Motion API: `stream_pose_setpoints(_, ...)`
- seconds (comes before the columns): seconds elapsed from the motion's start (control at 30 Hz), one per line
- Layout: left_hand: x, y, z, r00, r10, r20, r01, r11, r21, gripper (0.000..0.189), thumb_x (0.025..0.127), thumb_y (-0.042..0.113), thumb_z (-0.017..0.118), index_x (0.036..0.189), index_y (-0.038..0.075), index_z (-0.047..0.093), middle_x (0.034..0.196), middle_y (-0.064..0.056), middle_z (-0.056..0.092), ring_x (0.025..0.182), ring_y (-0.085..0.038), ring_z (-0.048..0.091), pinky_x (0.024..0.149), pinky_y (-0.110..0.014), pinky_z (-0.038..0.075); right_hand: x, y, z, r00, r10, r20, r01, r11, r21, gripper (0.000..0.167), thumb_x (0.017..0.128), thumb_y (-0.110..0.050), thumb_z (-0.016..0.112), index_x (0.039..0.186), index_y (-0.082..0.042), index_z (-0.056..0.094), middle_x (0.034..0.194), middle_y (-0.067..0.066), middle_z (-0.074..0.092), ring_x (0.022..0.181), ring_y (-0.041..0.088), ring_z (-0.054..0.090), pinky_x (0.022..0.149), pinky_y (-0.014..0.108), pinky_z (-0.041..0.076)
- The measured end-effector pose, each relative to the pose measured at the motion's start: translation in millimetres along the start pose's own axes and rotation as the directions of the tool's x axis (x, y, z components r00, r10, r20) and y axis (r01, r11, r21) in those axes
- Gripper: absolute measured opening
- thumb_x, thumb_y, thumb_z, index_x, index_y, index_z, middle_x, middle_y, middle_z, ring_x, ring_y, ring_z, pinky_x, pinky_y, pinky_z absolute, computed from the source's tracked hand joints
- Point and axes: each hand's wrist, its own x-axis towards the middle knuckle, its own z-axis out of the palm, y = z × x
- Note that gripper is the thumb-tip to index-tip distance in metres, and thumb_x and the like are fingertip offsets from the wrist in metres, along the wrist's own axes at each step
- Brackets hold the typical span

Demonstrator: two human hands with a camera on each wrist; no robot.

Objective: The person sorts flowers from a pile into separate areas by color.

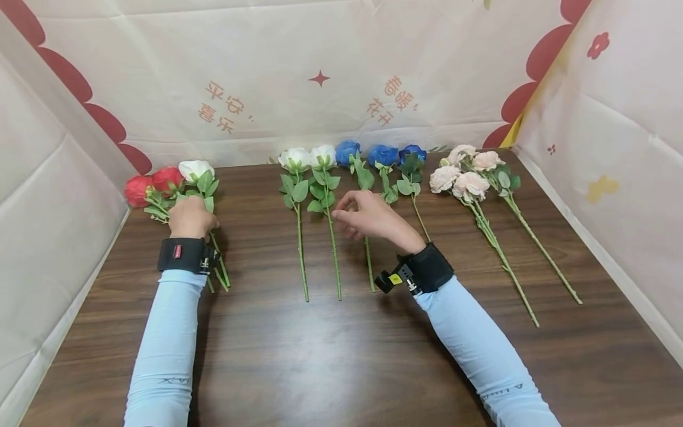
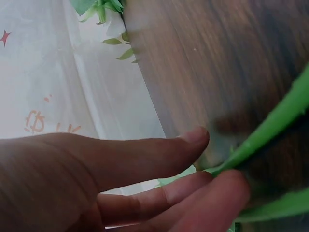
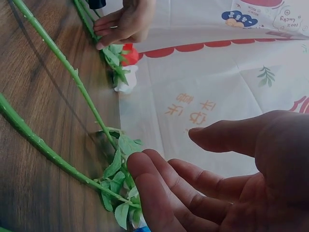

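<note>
My left hand (image 1: 191, 218) is at the left, over the stems of two red roses (image 1: 139, 191) and a white rose (image 1: 196, 169). In the left wrist view a green stem (image 2: 270, 125) runs to the fingertips, while the thumb stands apart from the fingers. Hovering near the middle, my right hand (image 1: 370, 218) holds nothing; its fingers are loosely bent and its thumb is spread. It is close to the stem of one of two white roses (image 1: 323, 155) and partly covers a stem below the blue roses (image 1: 383, 155).
Pale pink flowers (image 1: 471, 185) on long stems lie at the right of the wooden table (image 1: 299, 356). A printed cloth backdrop (image 1: 320, 35) stands along the far edge, with cloth walls at both sides. Each wrist wears a black strap with a small camera.
</note>
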Motion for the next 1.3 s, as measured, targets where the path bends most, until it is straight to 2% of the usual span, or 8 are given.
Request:
stream_pose_setpoints(0.1, 1.2, -2.1, 0.7, 1.000, 0.009, -0.005, -0.009, 1.000, 0.000, 0.050, 0.079, 0.022, 0.080, 0.107, -0.018, 0.066, 0.116, -0.046, 0.062, 0.113, -0.057, 0.062, 0.089, -0.062, 0.053, 0.6, 0.3, 0.7, 1.000, 0.001, 0.001, -0.001, 1.000, -0.004, 0.027, 0.106, -0.028, 0.059, 0.122, -0.006, 0.064, 0.104, 0.024, 0.074, 0.094, 0.044, 0.073, 0.081, 0.053, 0.063)
stream_pose_setpoints(0.2, 2.3, -4.0, 1.0, 1.000, 0.028, -0.009, -0.028, 1.000, -0.012, 0.040, 0.079, 0.019, 0.080, 0.096, -0.016, 0.070, 0.091, -0.035, 0.072, 0.109, -0.055, 0.064, 0.088, -0.061, 0.053, 0.6, 0.4, 0.6, 1.000, 0.004, -0.003, -0.004, 1.000, -0.006, 0.027, 0.106, -0.028, 0.059, 0.122, -0.006, 0.064, 0.105, 0.025, 0.074, 0.093, 0.044, 0.073, 0.080, 0.052, 0.063)
stream_pose_setpoints(0.33, 4.9, -6.0, 1.4, 0.998, 0.053, -0.033, -0.054, 0.998, -0.037, 0.029, 0.077, 0.013, 0.078, 0.087, -0.013, 0.071, 0.063, -0.021, 0.068, 0.105, -0.056, 0.064, 0.087, -0.062, 0.051, 0.2, 0.3, 0.5, 1.000, 0.001, -0.007, -0.002, 1.000, -0.012, 0.028, 0.106, -0.028, 0.059, 0.122, -0.006, 0.064, 0.105, 0.025, 0.074, 0.091, 0.042, 0.074, 0.079, 0.051, 0.063)
stream_pose_setpoints(0.63, 5.4, -4.6, 1.2, 0.997, 0.037, -0.071, -0.041, 0.998, -0.046, 0.028, 0.076, 0.010, 0.069, 0.090, -0.015, 0.069, 0.094, -0.036, 0.069, 0.109, -0.057, 0.062, 0.092, -0.065, 0.049, -0.1, 1.0, 1.6, 1.000, -0.007, -0.004, 0.007, 1.000, -0.020, 0.028, 0.106, -0.029, 0.059, 0.122, -0.006, 0.064, 0.100, 0.023, 0.073, 0.087, 0.039, 0.074, 0.079, 0.051, 0.063)
stream_pose_setpoints(0.9, 4.9, -3.5, 2.4, 0.999, 0.023, -0.048, -0.026, 0.997, -0.066, 0.025, 0.080, 0.012, 0.065, 0.085, -0.012, 0.066, 0.100, -0.037, 0.066, 0.115, -0.056, 0.059, 0.098, -0.066, 0.045, 0.1, 0.9, 3.0, 1.000, -0.004, 0.002, 0.004, 1.000, -0.016, 0.027, 0.106, -0.028, 0.058, 0.121, -0.006, 0.063, 0.097, 0.019, 0.073, 0.083, 0.035, 0.074, 0.080, 0.052, 0.063)
stream_pose_setpoints(1.03, 3.3, -2.4, 1.0, 0.997, 0.034, -0.067, -0.039, 0.996, -0.076, 0.026, 0.079, 0.013, 0.065, 0.087, -0.012, 0.064, 0.108, -0.040, 0.065, 0.112, -0.057, 0.060, 0.094, -0.066, 0.047, 0.5, 1.9, 2.9, 1.000, 0.000, 0.007, 0.001, 1.000, -0.016, 0.027, 0.107, -0.028, 0.058, 0.122, -0.007, 0.063, 0.098, 0.020, 0.074, 0.083, 0.036, 0.074, 0.080, 0.052, 0.063)
stream_pose_setpoints(1.17, -0.6, 0.2, -3.8, 0.992, 0.048, -0.119, -0.061, 0.992, -0.109, 0.022, 0.079, 0.013, 0.067, 0.076, -0.008, 0.062, 0.101, -0.039, 0.067, 0.105, -0.058, 0.063, 0.083, -0.064, 0.050, 1.0, 2.7, 2.6, 1.000, 0.000, 0.010, 0.000, 1.000, -0.015, 0.027, 0.107, -0.029, 0.058, 0.122, -0.007, 0.063, 0.100, 0.022, 0.073, 0.084, 0.036, 0.074, 0.080, 0.052, 0.063)
stream_pose_setpoints(1.3, -6.4, 4.7, -10.9, 0.981, 0.078, -0.175, -0.104, 0.985, -0.141, 0.026, 0.077, 0.011, 0.067, 0.057, 0.004, 0.053, 0.075, -0.028, 0.065, 0.095, -0.056, 0.065, 0.070, -0.056, 0.048, 1.6, 2.9, 1.8, 1.000, 0.003, 0.016, -0.003, 1.000, -0.010, 0.028, 0.107, -0.029, 0.058, 0.123, -0.007, 0.063, 0.103, 0.023, 0.073, 0.086, 0.037, 0.074, 0.080, 0.051, 0.063)
